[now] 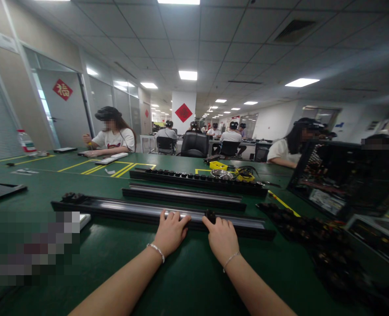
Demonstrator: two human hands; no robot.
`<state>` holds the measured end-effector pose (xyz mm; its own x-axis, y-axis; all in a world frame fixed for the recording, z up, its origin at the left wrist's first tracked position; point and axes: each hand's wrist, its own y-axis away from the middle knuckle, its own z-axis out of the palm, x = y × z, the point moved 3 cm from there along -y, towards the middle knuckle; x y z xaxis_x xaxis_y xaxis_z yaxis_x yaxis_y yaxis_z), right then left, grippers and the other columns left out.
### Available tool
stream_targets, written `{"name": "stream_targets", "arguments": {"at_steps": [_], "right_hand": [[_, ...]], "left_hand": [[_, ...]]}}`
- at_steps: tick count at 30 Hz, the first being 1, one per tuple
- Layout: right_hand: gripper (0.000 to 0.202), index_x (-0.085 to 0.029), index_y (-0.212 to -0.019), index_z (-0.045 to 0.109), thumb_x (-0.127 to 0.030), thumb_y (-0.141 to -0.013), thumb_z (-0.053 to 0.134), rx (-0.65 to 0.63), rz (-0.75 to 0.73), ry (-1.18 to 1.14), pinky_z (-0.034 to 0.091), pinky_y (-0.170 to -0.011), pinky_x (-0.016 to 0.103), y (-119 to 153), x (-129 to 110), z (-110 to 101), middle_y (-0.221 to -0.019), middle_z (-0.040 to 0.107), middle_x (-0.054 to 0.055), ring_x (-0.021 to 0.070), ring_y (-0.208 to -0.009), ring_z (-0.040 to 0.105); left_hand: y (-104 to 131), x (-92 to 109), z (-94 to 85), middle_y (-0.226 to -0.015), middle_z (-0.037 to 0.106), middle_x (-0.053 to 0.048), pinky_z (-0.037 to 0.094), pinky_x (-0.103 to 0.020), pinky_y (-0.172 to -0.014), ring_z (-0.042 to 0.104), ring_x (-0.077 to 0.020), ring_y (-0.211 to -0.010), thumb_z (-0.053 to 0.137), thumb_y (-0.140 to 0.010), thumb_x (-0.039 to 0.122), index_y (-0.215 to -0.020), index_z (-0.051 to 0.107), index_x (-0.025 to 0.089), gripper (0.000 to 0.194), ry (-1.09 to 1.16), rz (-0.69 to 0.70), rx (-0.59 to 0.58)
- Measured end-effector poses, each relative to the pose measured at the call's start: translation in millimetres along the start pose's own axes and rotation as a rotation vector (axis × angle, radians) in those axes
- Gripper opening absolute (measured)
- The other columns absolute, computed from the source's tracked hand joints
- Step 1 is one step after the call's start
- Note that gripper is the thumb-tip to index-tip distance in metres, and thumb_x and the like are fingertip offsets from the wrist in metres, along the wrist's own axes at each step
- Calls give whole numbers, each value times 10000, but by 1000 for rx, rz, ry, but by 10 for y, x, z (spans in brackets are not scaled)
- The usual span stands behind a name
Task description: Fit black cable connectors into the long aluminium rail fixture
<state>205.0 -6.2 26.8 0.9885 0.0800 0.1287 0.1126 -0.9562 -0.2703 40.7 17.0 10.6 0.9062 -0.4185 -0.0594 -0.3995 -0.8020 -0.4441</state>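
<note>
A long black rail (115, 206) with a shiny metallic channel lies crosswise on the green table in front of me. My left hand (171, 230) has its fingers bent over the rail's near edge, near the middle. Just right of it, my right hand (223, 239) closes around a small black part (210, 215) sitting in the channel; its fingertips are partly hidden. More dark parts (73, 197) sit at the rail's left end. Behind lies a second, shorter rail (184, 193), and beyond that a third rail (197, 177) filled with a row of black parts.
At right, a pile of black parts (332, 250) lies beside an open computer case (332, 180) and a metal-framed unit (375, 239). Yellow trays (218, 165) and a round metal dish (222, 174) stand farther back. Co-workers sit at left (115, 138) and right (284, 149). A bottle (26, 142) stands far left.
</note>
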Motion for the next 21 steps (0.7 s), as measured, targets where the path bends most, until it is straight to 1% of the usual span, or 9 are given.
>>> {"name": "stream_targets", "arguments": {"at_steps": [6, 13, 18, 21], "right_hand": [[524, -419, -1284, 436, -142, -844, 376, 3, -8, 5, 268, -860, 372, 15, 18, 26, -1011, 587, 84, 217, -953, 505], [521, -407, -1297, 436, -151, -847, 377, -19, -2, -1, 254, -896, 394, 9, 21, 48, -1043, 591, 93, 222, -982, 507], [511, -426, -1286, 438, -166, -852, 370, 24, 12, 3, 230, -928, 439, 16, 24, 78, -1119, 578, 101, 273, -1136, 447], [495, -419, -1288, 442, -185, -857, 374, 22, 27, 11, 216, -945, 450, 20, 33, 103, -1175, 553, 110, 283, -1200, 400]], "left_hand": [[-1, 4, -9, -1012, 567, -37, 214, -521, -1009, 511, -228, -987, 505, -840, 309, -1170, 502, 335, 332, 6, -7, -8], [-2, 6, -12, -1018, 567, -39, 208, -520, -1016, 515, -229, -992, 514, -833, 305, -1171, 508, 338, 339, 8, -16, -12], [-1, 5, -11, -1009, 570, -37, 221, -523, -1006, 516, -230, -980, 512, -835, 307, -1169, 507, 337, 335, 4, -7, -2], [-2, 3, -7, -1009, 571, -40, 222, -524, -1005, 514, -231, -988, 508, -839, 312, -1172, 506, 335, 333, 4, -8, -7]]}}
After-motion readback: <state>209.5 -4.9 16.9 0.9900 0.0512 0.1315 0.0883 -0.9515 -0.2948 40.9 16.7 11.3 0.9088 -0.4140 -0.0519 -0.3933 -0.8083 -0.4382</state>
